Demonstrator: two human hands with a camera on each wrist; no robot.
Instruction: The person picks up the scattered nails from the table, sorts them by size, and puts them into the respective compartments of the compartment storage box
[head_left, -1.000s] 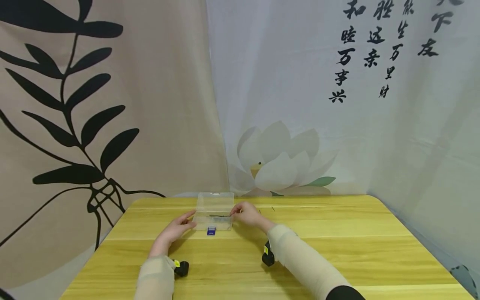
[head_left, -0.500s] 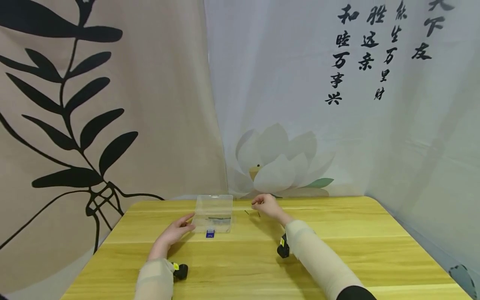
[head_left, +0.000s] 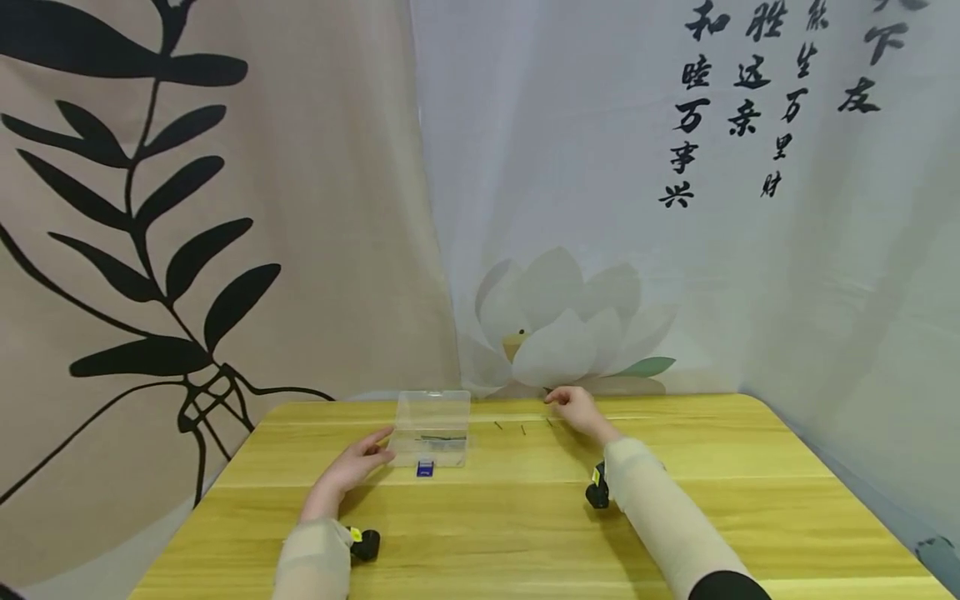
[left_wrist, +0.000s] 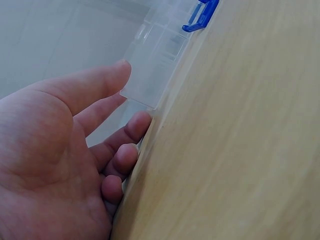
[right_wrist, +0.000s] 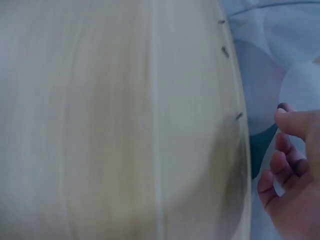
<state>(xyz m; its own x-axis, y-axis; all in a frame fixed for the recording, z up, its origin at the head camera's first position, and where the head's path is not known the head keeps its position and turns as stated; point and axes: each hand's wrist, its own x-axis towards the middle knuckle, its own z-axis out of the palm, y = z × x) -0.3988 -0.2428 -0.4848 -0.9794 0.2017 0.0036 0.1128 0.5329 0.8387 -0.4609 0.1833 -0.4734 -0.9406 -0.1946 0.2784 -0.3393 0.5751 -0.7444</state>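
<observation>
A clear plastic box [head_left: 427,450] with a blue latch [head_left: 425,468] stands on the table, lid raised, with thin dark pieces [head_left: 441,438] inside. My left hand [head_left: 354,465] is at its left end; in the left wrist view the thumb touches the box [left_wrist: 157,60] and the other fingers bend loosely near the tabletop. My right hand [head_left: 577,408] is raised near the table's back edge, pinching a small dark nail-like piece [right_wrist: 283,107] between thumb and forefinger. Similar short pieces [head_left: 498,426] lie in a spaced row on the wood between the box and this hand.
The wooden table [head_left: 480,533] ends at its back edge against a hanging cloth [head_left: 360,208] printed with leaves, a lotus and writing. Black wrist cameras [head_left: 366,545] sit on both forearms.
My right hand has left the box and travelled right along the back of the table. One more small dark piece now shows in the row. The left hand stays at the box.
</observation>
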